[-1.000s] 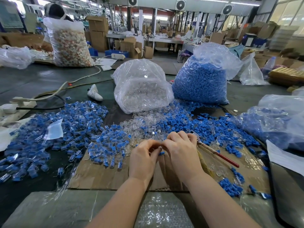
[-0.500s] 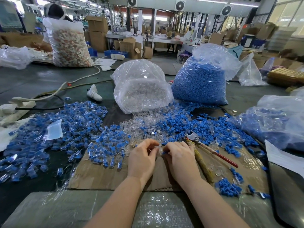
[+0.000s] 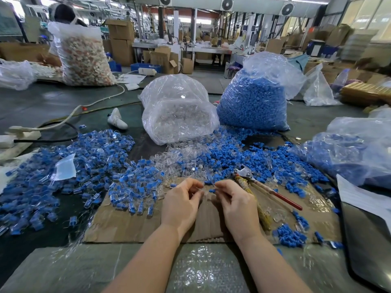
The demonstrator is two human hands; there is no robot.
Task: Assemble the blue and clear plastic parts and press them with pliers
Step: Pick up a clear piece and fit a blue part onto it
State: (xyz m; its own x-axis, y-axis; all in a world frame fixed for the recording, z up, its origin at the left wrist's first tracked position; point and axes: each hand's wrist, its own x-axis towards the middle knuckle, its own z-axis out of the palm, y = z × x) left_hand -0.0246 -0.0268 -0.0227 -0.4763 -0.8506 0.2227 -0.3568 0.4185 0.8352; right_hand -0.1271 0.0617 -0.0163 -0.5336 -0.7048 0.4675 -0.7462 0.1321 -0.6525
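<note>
Blue plastic part (image 3: pixel 212 190), small and opaque, is sitting pinched in our right hand (image 3: pixel 237 205), just above the cardboard sheet (image 3: pixel 127 225); our left hand (image 3: pixel 182 206) is pinching what looks like a clear plastic part (image 3: pixel 200 186), though it is too glassy to make out well; we are judging that the two want lining up squarely before seating, fingertips close; the pliers (image 3: pixel 264 188) are lying just right of our right hand, untouched, with loose blue and clear pieces heaped behind.
</note>
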